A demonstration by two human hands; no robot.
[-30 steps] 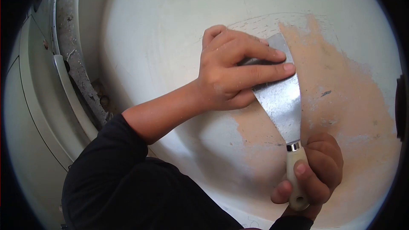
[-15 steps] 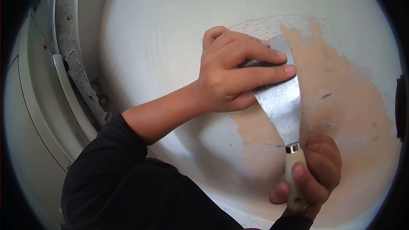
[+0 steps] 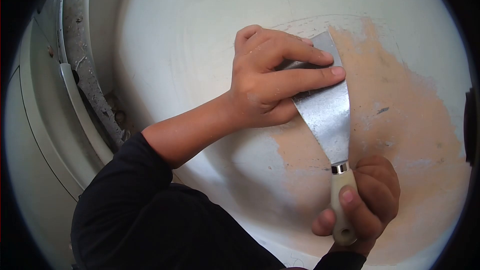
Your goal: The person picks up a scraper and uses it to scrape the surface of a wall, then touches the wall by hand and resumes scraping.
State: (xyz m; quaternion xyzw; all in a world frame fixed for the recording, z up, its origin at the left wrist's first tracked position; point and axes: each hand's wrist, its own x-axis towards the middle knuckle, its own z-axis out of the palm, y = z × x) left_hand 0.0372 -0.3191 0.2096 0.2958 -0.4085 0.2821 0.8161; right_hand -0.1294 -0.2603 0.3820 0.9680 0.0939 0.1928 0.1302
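Note:
A putty knife with a wide metal blade and a pale handle lies at a slant over a light curved panel. My right hand is closed round its handle, thumb along the top. On the blade's upper part rests my left hand, two fingers stretched flat across the metal and the others bent. Its thumb runs toward the blade's left edge, where the tip is hidden. Tan filler covers the panel right of the blade, with a small dark mark on it. The blade's contact with the panel cannot be made out.
At the left, a pale panel with a raised edge stands beside a dusty, debris-strewn gap. Pencil-like lines and dashes mark the panel above the filler. A dark object shows at the right edge.
Both hands and the putty knife have shifted slightly up and to the left across the panel. The grip of each hand looks the same.

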